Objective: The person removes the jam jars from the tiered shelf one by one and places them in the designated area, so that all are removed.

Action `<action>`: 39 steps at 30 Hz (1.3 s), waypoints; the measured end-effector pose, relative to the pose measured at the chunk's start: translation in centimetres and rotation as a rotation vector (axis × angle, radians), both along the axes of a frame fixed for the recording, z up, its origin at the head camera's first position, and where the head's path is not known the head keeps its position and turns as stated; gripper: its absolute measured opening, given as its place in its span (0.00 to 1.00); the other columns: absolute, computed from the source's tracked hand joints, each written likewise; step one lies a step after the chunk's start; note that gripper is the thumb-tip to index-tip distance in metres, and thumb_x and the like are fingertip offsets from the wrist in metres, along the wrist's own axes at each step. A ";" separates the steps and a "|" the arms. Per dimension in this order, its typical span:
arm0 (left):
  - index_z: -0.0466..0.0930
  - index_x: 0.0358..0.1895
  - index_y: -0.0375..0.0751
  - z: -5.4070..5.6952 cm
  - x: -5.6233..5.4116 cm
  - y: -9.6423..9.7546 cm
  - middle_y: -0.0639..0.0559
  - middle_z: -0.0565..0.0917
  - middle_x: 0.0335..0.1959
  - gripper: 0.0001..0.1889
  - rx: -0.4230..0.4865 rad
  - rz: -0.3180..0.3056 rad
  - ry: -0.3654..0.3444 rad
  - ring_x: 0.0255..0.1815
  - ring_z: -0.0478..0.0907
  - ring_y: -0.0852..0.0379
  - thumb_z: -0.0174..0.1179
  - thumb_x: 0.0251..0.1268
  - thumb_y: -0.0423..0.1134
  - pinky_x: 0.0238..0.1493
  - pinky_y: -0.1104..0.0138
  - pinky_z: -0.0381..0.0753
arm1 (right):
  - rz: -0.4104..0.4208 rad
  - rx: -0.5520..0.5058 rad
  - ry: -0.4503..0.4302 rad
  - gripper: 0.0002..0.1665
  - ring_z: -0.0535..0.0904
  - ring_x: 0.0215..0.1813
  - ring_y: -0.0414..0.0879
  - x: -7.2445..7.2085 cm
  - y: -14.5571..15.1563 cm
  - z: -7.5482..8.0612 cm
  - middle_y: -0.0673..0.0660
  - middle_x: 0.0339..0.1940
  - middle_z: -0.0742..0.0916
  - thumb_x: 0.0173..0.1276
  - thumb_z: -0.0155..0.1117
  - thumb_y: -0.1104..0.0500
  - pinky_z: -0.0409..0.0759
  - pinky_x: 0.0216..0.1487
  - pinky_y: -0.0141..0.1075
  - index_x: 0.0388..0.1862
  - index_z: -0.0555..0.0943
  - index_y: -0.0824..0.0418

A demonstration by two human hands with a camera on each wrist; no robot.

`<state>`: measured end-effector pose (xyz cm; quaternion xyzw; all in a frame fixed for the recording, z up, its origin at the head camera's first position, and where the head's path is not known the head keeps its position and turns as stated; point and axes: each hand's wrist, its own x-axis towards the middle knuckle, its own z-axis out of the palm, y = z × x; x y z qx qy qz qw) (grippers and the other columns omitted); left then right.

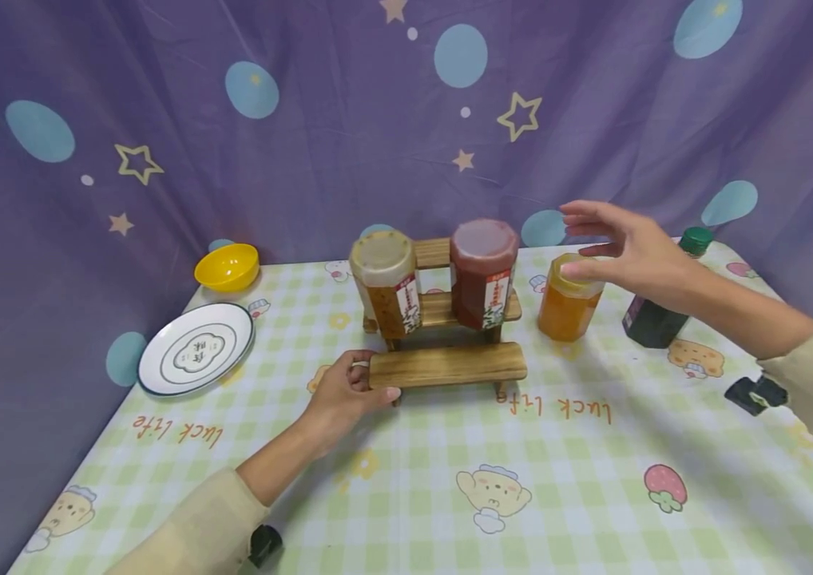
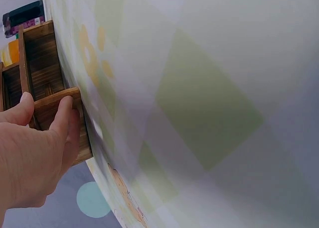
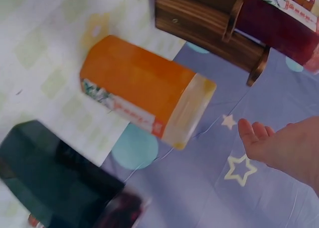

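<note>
A stepped wooden rack [image 1: 450, 365] stands mid-table in the head view. My left hand [image 1: 342, 399] grips the left end of its lowest step, thumb at the front. In the left wrist view the fingertips [image 2: 65, 106] press on the rack's end piece. Two octagonal jars sit on the upper step: a brownish one [image 1: 383, 299] at left, a dark red one [image 1: 474, 279] at right. My right hand [image 1: 636, 247] hovers, fingers loosely spread, over an orange jar [image 1: 568, 311] with a pale yellow top. In the right wrist view the jar [image 3: 139, 83] is apart from the hand.
A dark bottle with a green cap [image 1: 696, 239] stands behind the right forearm, partly hidden. On the left are a white plate [image 1: 162, 359] with a dark rim and a yellow bowl [image 1: 228, 269]. A purple curtain [image 1: 349, 144] hangs behind the checked tablecloth [image 1: 557, 495].
</note>
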<state>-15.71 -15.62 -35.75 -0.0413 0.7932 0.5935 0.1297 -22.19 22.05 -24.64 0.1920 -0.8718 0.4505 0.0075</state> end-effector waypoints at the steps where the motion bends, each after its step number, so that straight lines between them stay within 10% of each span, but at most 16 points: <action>1: 0.63 0.66 0.44 0.0 0.0 0.0 0.45 0.75 0.45 0.36 -0.001 0.002 -0.001 0.38 0.68 0.54 0.71 0.55 0.34 0.38 0.62 0.74 | 0.012 -0.009 0.002 0.42 0.69 0.66 0.49 0.0 -0.3 0.1 0.54 0.68 0.72 0.62 0.71 0.57 0.72 0.62 0.39 0.72 0.64 0.51; 21: 0.62 0.66 0.44 0.0 0.0 0.0 0.43 0.77 0.47 0.35 0.014 -0.005 -0.002 0.37 0.70 0.54 0.70 0.55 0.33 0.40 0.62 0.77 | 0.259 -0.141 -0.044 0.48 0.70 0.65 0.48 -1.6 -6.1 0.9 0.56 0.66 0.74 0.56 0.75 0.62 0.66 0.67 0.44 0.73 0.62 0.58; 39: 0.62 0.66 0.44 0.0 0.0 0.1 0.43 0.78 0.46 0.36 0.019 0.001 -0.001 0.36 0.72 0.54 0.70 0.55 0.32 0.41 0.61 0.78 | 0.303 -0.200 -0.114 0.44 0.79 0.50 0.51 -2.1 -7.3 0.8 0.55 0.56 0.80 0.54 0.77 0.62 0.80 0.46 0.38 0.68 0.68 0.56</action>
